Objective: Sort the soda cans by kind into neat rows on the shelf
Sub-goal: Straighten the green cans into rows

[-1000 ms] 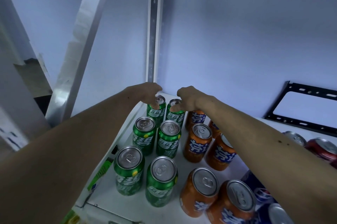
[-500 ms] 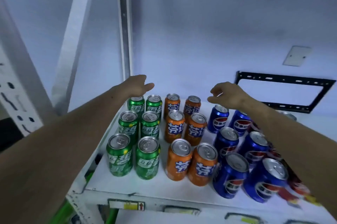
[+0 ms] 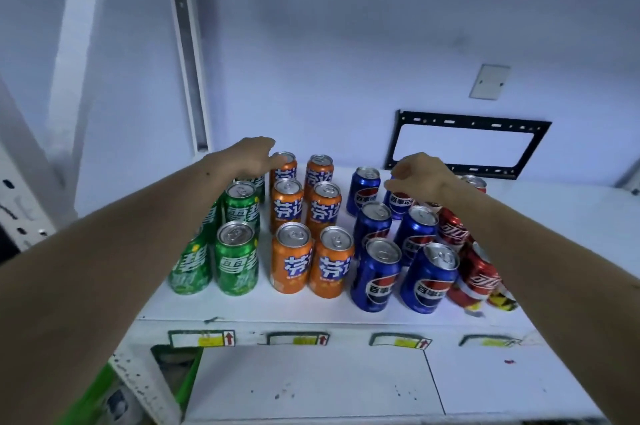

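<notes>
Since the earlier frame the view has drawn back and swung right, so red cans (image 3: 476, 275) now show at the right end of the rows, and both hands have shifted rightward along the back of the shelf (image 3: 311, 308).

The cans are smooth, glossy printed cylinders with dull silver lids and ring pulls, all upright on a flat, matte white shelf with scuffed paint along its front lip. They stand in paired columns by colour: green cans (image 3: 237, 260) left of centre, orange cans (image 3: 294, 260) at the middle, blue cans (image 3: 375, 275) to their right, then the red ones, partly hidden by the right forearm.

The left hand (image 3: 251, 156), above centre, has loosely bent fingers resting at the rim of the rearmost orange can (image 3: 284, 170); it grips nothing that shows. The right hand (image 3: 420, 173) hovers over the back blue can (image 3: 400, 199), fingers curled downward, though whether they touch it I cannot tell.

A black perforated metal bracket (image 3: 467, 144) lies at the upper right.
</notes>
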The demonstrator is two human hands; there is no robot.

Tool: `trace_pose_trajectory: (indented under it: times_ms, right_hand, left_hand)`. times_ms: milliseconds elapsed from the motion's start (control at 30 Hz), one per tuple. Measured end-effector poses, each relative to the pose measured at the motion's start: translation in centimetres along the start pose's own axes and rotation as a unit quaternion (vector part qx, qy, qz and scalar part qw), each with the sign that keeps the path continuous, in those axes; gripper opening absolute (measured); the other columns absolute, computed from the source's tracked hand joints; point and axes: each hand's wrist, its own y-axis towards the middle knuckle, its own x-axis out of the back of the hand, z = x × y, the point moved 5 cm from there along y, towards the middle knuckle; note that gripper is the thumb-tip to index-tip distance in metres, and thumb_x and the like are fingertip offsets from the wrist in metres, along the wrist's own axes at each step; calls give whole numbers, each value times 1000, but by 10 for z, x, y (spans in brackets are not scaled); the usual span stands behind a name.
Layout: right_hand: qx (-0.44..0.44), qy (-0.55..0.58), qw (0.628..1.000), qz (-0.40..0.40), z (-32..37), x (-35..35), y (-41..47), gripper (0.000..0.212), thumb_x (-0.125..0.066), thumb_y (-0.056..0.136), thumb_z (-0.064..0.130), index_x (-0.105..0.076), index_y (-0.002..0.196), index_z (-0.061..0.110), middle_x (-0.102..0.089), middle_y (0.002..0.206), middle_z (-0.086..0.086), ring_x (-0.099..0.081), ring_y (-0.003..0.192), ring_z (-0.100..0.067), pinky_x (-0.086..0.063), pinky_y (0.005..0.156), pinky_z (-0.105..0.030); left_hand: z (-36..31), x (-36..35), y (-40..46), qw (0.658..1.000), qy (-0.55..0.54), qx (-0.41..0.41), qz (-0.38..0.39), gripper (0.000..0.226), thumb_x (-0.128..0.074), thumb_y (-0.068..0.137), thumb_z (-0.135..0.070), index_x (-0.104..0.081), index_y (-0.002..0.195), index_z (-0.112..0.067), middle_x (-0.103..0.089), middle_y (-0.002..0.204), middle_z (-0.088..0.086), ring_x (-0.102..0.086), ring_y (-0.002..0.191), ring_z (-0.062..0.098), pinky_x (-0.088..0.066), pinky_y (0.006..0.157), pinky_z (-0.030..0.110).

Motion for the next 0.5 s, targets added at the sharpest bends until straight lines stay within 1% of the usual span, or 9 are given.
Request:
trace_pose_trajectory:
  times_ms: [67, 167, 233, 300, 400, 467, 500]
  right_hand:
    - [21, -17, 1000, 2, 8, -3, 18, 46, -64, 88, 38, -62, 122, 7, -63, 124, -8, -58, 113, -25, -46, 97, -34]
    - [53, -20, 998, 12, 23, -13, 54, 48, -64, 88, 38, -59, 125, 9, -62, 126, -7, -57, 114, -24, -45, 93, -29]
    - [80, -31, 996, 25, 34, -26, 80, 49, -66, 86, 36, -58, 127, 10, -60, 128, -7, -56, 115, -24, -45, 93, -31]
    - [104, -46, 992, 47, 45, -41, 107, 55, -68, 85, 38, -54, 131, 11, -57, 133, -6, -53, 118, -23, -44, 95, -32]
    - [134, -68, 986, 76, 59, -67, 143, 68, -68, 84, 42, -43, 140, 14, -46, 144, -6, -45, 128, -25, -40, 103, -39]
    - [141, -68, 984, 90, 65, -82, 164, 74, -68, 84, 43, -36, 145, 14, -40, 149, -7, -40, 133, -26, -38, 104, -37]
    - [146, -71, 982, 99, 67, -89, 173, 73, -68, 84, 43, -37, 144, 12, -41, 148, -8, -40, 132, -26, -38, 102, -36]
  left_hand:
    - [0, -2, 12, 1000, 4, 3, 3, 73, -33, 95, -53, -18, 150, -7, -19, 157, 12, -21, 143, 27, -21, 112, 33]
    - [3, -7, 36, 1000, 4, 7, -3, 71, -37, 95, -52, -21, 149, -8, -22, 157, 11, -24, 142, 27, -22, 112, 35]
    - [6, -13, 53, 1000, 11, 6, 8, 71, -40, 95, -50, -21, 149, -9, -21, 157, 10, -23, 143, 26, -21, 113, 35]
    - [8, -19, 72, 1000, 16, -2, 23, 69, -45, 95, -47, -22, 149, -11, -21, 157, 9, -22, 143, 25, -21, 113, 34]
    - [11, -27, 98, 999, 14, -15, 32, 69, -55, 92, -40, -25, 149, -14, -24, 156, 8, -24, 142, 24, -22, 112, 34]
    - [14, -32, 114, 999, 24, -18, 32, 73, -62, 88, -36, -27, 148, -15, -27, 155, 8, -27, 140, 24, -25, 109, 33]
    - [14, -34, 120, 999, 30, -18, 36, 74, -65, 86, -35, -29, 148, -15, -29, 154, 7, -29, 139, 25, -26, 108, 33]
